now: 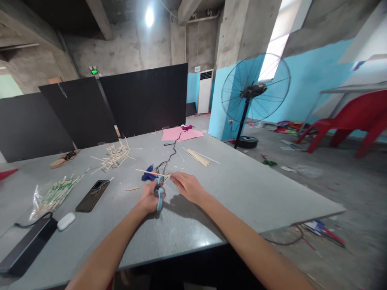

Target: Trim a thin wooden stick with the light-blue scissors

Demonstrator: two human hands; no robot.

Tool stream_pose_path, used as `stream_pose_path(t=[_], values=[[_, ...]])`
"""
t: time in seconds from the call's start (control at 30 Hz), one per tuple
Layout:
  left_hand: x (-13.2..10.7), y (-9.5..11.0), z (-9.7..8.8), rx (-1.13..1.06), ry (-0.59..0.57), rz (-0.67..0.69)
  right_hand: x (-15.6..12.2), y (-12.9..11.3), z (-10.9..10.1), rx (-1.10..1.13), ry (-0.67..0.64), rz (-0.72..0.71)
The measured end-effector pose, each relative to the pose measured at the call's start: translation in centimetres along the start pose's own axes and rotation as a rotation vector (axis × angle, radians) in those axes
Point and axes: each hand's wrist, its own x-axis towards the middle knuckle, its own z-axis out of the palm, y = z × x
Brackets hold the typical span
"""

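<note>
Partly hidden in left hand (148, 197): scissors (160, 200)

Gripping light-blue-handled scissors (160, 199) in left hand (148, 196) at grey worktop (242, 193). Got right hand (189, 186) with fingertips at scissors' blade end, by a pale stick (143, 171) crossing there; can't make out its grip. See blue glue gun (147, 176) just beyond scissors, slightly left; messy stick frame (116, 156) farther left; dark phone (90, 198) left of scissors; bagged sticks (59, 193) well left. Also see loose sticks (198, 158) beyond-right of scissors, pink paper (172, 134) farther beyond, standing fan (254, 90) well off beyond-right.
</note>
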Motion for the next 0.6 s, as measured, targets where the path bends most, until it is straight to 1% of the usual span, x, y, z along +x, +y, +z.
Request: stream_pose_path(t=[0.13, 0.27, 0.47, 0.6], values=[[0.0, 0.6, -0.1, -0.011, -0.019, -0.006, 0.1, -0.1, -0.5, 0.059, -0.006, 0.009], [0.1, 1.2, 0.0, -0.029, -0.030, -0.037, 0.2, -0.1, -0.9, 0.070, -0.008, 0.000], [0.2, 1.8, 0.4, -0.038, -0.002, -0.067, 0.1, 0.0, -0.8, 0.050, 0.009, -0.025], [0.0, 1.9, 0.4, -0.052, -0.024, -0.083, 0.0, 0.0, -0.9, -0.002, 0.004, -0.051]])
